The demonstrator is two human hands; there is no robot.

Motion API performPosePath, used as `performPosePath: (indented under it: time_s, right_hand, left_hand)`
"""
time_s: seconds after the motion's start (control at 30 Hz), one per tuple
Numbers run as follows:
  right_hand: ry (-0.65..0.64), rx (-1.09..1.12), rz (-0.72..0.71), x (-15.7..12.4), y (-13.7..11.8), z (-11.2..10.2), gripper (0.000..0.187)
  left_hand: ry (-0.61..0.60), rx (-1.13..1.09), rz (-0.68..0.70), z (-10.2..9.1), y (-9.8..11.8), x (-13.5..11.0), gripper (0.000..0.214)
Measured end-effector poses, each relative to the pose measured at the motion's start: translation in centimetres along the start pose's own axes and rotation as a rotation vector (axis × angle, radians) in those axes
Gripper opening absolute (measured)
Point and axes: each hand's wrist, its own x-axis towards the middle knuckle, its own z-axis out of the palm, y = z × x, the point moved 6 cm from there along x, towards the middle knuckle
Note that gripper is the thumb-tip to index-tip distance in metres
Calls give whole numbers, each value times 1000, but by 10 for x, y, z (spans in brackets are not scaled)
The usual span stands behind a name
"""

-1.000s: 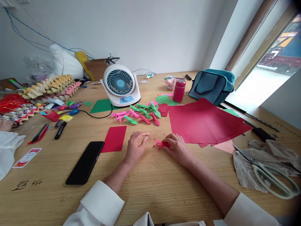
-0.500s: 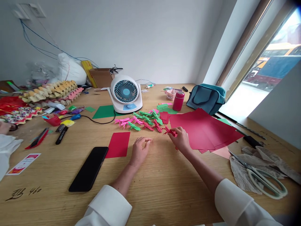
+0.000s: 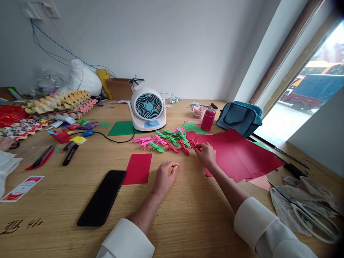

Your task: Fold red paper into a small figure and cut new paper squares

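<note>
My right hand (image 3: 207,154) reaches to the right end of a group of folded paper figures, its fingers closed on a red paper figure (image 3: 194,144). Beside it lie other red figures (image 3: 184,147), green figures (image 3: 156,147) and pink figures (image 3: 143,141). My left hand (image 3: 164,176) rests on the table in front of the group, thumb and forefinger drawn together. Whatever is between those fingertips, if anything, is too small to make out. To its left lies a red paper rectangle (image 3: 138,168).
Large red sheets (image 3: 239,154) lie under my right forearm. A black phone (image 3: 103,197) is at left, scissors (image 3: 313,218) on cloth at right. Behind stand a fan (image 3: 148,109), a red jar (image 3: 208,120) and a blue bag (image 3: 240,116). Another person's sleeve (image 3: 8,168) shows far left.
My right hand has brought the red paper figure down and back to the end of the group. The left hand has stayed nearly in place, and the view has shifted slightly.
</note>
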Motion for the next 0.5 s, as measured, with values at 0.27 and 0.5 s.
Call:
performPosePath:
  time_s: [0.27, 0.5]
  right_hand:
    - [-44, 38, -54, -27, -15, 0, 19]
    - [-89, 98, -169, -50, -51, 7, 16]
  left_hand:
    - [-86, 42, -51, 9, 2, -5, 16]
    - [-138, 403, -41, -13, 8, 0, 16]
